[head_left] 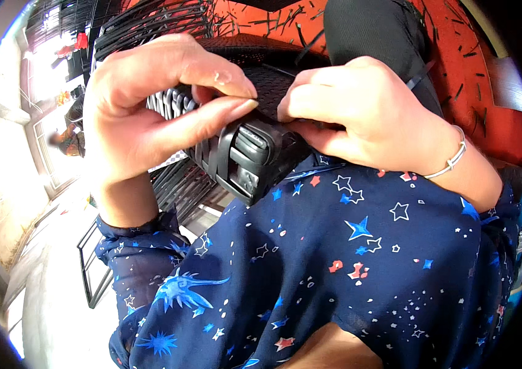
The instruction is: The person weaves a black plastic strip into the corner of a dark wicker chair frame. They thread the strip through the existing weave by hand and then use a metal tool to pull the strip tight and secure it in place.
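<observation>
My left hand (132, 104) is raised in a pinch, its thumb and forefinger tips pressed together. Close by on the right, the fingers of my right hand (359, 114) are bent and drawn together. Whatever lies between the fingertips of either hand is too dark and hidden to name. Just under them sits the corner of a black woven piece (236, 166), with flat glossy strips crossing over one another. A wrapped, ridged part (172, 101) of it shows behind my left fingers. Black mesh-like weave (273, 89) stretches away beyond both hands.
Scattered black strip scraps (479, 123) lie on a red surface (513, 138). Bundles of long black strips (150, 27) stand at the far left, with more strips (181, 187) below my left wrist. A thin black frame (93, 270) is at lower left. Another person (73, 140) appears farther off.
</observation>
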A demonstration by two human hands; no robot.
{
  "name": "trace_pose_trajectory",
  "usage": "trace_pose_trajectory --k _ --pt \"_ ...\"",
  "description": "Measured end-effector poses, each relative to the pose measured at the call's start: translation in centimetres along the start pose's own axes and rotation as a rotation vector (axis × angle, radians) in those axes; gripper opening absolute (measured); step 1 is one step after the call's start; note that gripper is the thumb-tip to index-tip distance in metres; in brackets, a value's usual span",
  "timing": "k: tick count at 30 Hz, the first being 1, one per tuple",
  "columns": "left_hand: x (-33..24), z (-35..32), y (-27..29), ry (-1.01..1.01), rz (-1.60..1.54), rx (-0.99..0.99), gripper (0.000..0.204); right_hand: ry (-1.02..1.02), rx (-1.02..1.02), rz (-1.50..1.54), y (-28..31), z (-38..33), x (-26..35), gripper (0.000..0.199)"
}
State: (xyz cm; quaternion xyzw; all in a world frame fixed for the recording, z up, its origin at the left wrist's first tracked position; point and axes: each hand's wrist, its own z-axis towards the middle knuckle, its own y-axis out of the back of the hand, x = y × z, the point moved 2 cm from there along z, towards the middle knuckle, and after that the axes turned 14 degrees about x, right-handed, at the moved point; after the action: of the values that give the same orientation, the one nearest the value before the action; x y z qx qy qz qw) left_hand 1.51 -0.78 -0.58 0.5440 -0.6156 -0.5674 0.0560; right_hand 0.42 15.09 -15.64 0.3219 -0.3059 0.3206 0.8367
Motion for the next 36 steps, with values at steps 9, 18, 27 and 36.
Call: trace_pose_trajectory --k 9,18,27,36 --pt "0.4 -3.2 -2.8 -0.138 -0.064 -0.127 0.034 0.017 -0.078 -0.228 -0.3 -0.8 0.9 0.027" --pt "-0.8 -4.9 -3.6 -0.153 -0.013 -0.177 0.036 0.125 -0.085 -0.489 -0.4 -0.9 1.6 0.036" --pt "-0.4 -5.7 -4.3 -0.157 -0.002 -0.219 0.041 0.184 -0.138 -0.515 -0.4 -0.1 2.7 0.04" --pt "-0.7 -5.7 -4.4 -0.151 0.003 -0.235 0.041 0.157 -0.14 -0.478 -1.0 -1.0 2.4 0.04"
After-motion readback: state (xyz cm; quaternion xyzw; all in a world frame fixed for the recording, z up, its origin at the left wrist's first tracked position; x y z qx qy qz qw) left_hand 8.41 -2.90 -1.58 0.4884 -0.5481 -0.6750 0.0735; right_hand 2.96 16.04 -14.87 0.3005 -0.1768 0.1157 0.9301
